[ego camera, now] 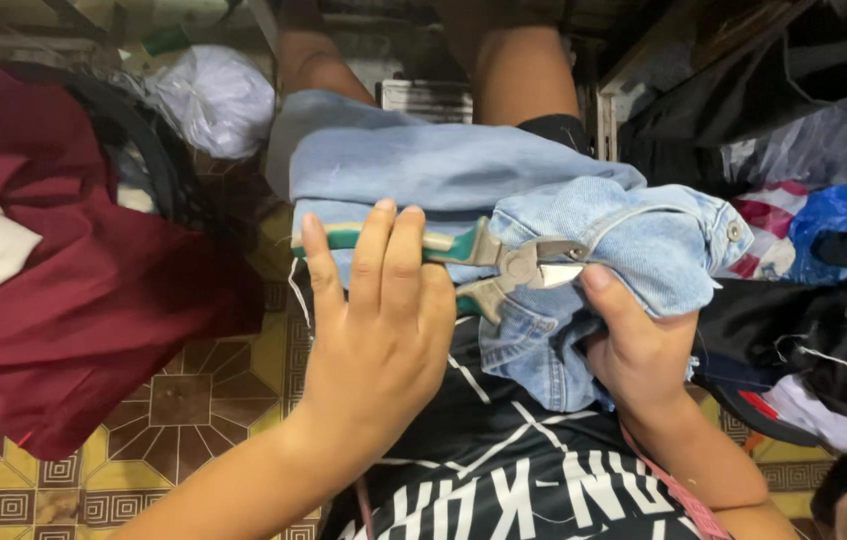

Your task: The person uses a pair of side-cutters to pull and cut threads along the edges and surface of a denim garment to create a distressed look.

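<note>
1. Left hand [383, 320]: fingers wrapped over the green handles of the pliers [488, 262], closed on them; the handles sit close together, so the squeeze looks firm.
2. Right hand [638, 350]: clamped on a bunched fold of the jeans [633, 235], thumb pressed just beside the tool's nose.
3. Jeans: pale blue denim lying across the person's lap, above the black shirt [503, 470]; the waistband end with its metal button [734, 231] points to the person's right.
4. Pliers' jaws: closed on the denim at the fold; what they bite, whether thread, rivet or cloth, cannot be told.
5. Judged good practice: keep the cloth taut with the right hand, keep the thumb clear of the jaws, and pull in line with the handles rather than twisting, lest the denim tear.
6. Surroundings: a dark red cloth [73, 300] lies on the tiled floor [193, 400] to the left, well apart.
</note>
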